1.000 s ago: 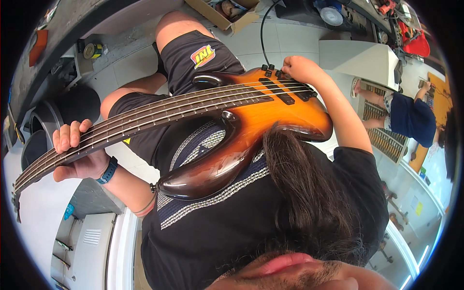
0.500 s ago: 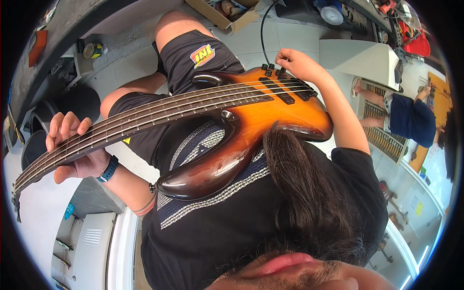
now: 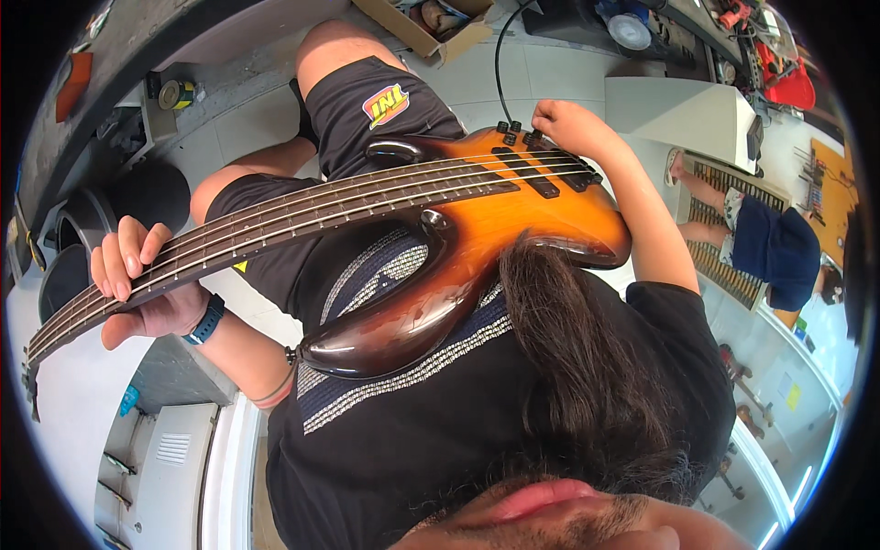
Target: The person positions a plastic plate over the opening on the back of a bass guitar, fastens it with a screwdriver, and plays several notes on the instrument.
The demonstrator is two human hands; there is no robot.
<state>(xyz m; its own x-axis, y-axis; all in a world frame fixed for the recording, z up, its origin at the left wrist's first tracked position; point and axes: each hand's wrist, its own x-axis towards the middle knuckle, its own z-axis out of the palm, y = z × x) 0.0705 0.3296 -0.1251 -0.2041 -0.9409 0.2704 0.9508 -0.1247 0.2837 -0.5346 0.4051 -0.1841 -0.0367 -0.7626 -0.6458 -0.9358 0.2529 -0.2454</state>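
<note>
A sunburst bass guitar [image 3: 486, 220] lies across my lap and torso, its dark neck reaching to the far left. My left hand [image 3: 147, 275] is wrapped around the neck, thumb at the near edge and fingertips over the strings on the fretboard. Near the body's upper edge, my right hand [image 3: 576, 126] is closed with curled fingers, right beside the black control knobs [image 3: 516, 133]. What its fingertips hold, if anything, is hidden. A black cable [image 3: 499, 78] runs up from beside the knobs.
A cardboard box [image 3: 417, 32] stands on the floor beyond my legs. Black bins [image 3: 82, 220] are at the left, and a grey-white cabinet [image 3: 678, 115] at the right. Another person [image 3: 779, 243] bends near a bench at the far right.
My left fingers have curled further over the fretboard. My right hand has shifted slightly right and down, its fingers drawn in more. The other person has bent over.
</note>
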